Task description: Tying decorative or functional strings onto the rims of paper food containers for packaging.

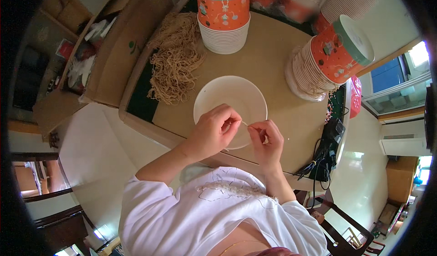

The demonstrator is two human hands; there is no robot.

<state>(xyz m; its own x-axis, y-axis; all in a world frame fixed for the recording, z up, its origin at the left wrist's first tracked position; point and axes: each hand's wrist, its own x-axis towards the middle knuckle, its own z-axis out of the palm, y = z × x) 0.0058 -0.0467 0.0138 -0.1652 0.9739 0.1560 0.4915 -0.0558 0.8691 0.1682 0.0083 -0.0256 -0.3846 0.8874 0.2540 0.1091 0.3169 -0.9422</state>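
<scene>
My left hand (213, 132) and my right hand (267, 142) face each other over the near part of a white bowl (227, 90). Both are closed in a pinch, fingertips a short way apart. Between them runs a short stretch of thin pale string (245, 123); the rest of it is hidden by my fingers. The bowl stands upright on the brown tabletop board (282, 115), and its visible inside looks bare. Beyond it to the left lies a tangled heap of tan strings (175, 60).
Nested paper tubs, orange and white, rise in a stack (223, 21) at the far edge. Another stack (334, 55) leans at the right, near tangled black cables (321, 158). More stacks (350, 1) stand behind. An opened cardboard box (116, 51) is at the left.
</scene>
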